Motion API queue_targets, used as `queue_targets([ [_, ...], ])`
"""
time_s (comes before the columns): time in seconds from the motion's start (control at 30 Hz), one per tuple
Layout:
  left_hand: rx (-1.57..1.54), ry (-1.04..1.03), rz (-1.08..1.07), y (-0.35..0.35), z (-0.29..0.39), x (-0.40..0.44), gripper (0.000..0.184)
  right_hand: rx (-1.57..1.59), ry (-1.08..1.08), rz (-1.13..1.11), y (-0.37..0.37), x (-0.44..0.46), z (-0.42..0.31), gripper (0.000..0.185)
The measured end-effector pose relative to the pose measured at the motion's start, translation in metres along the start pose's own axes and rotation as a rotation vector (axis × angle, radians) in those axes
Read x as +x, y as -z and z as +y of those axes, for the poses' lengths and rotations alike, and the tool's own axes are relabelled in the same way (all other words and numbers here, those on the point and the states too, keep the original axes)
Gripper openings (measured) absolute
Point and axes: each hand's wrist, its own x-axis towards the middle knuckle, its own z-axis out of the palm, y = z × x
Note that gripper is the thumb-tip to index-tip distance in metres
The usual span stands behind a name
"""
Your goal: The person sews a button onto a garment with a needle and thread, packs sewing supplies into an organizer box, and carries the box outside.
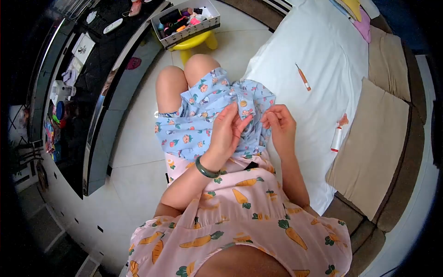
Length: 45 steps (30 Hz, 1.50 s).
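Note:
A light blue garment printed with flowers and small figures lies bunched over my lap. A round tan button shows on its folded upper part. My left hand, with a dark green bangle on the wrist, is closed on the cloth just below the button. On the garment's right side, my right hand has its thumb and fingertips pinched together. Whatever lies between those fingertips is too small to make out.
A box of thread spools rests on a yellow stool ahead. On the white sheet to my right lie an orange-handled pointed tool and a white-and-red tube. A black glossy cabinet stands left; brown cushions line the right.

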Motion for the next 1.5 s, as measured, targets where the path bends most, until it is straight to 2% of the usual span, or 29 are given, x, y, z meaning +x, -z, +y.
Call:
queue_targets([
  [0.1,-0.013,0.050,-0.072,0.013,-0.005,0.006,0.013,-0.183,0.002,-0.024,-0.004,-0.002,0.004,0.003],
  [0.13,0.007,0.063,-0.023,0.010,-0.005,0.004,0.012,-0.183,-0.002,-0.022,-0.006,-0.003,0.006,0.003],
  [0.2,0.028,0.076,0.027,0.009,-0.006,0.003,0.011,-0.180,0.146,-0.022,-0.010,-0.003,0.011,0.001],
  [0.5,0.035,0.144,-0.011,-0.007,0.001,-0.004,0.010,-0.233,0.195,0.036,-0.014,-0.002,0.005,0.011],
  [0.6,0.052,0.197,0.002,0.003,-0.003,0.002,0.010,-0.236,0.218,0.050,-0.012,-0.004,0.004,0.009],
  [0.7,0.067,0.205,-0.065,0.006,-0.004,0.002,0.011,-0.263,0.219,0.055,-0.009,-0.007,0.008,0.009],
  [0.77,0.153,0.199,0.030,-0.001,-0.003,0.000,0.011,-0.260,0.199,0.046,-0.007,-0.010,0.005,0.009],
  [0.9,0.152,0.227,0.053,0.001,-0.002,0.001,0.011,-0.264,0.120,0.033,-0.003,-0.017,0.006,0.010],
  [1.0,0.191,0.222,0.009,0.016,0.002,0.003,0.009,-0.311,0.161,0.028,-0.001,-0.020,0.012,0.010],
  [1.1,0.109,0.296,-0.198,0.018,0.009,0.003,0.009,-0.347,0.203,0.045,-0.001,-0.020,0.014,0.010],
  [1.17,0.112,0.168,0.003,0.002,0.004,-0.003,0.011,-0.353,0.200,0.041,-0.002,-0.020,0.010,0.008],
  [1.5,-0.011,0.159,-0.008,0.003,0.004,-0.002,0.013,-0.376,0.242,0.040,-0.003,-0.016,0.013,0.009],
])
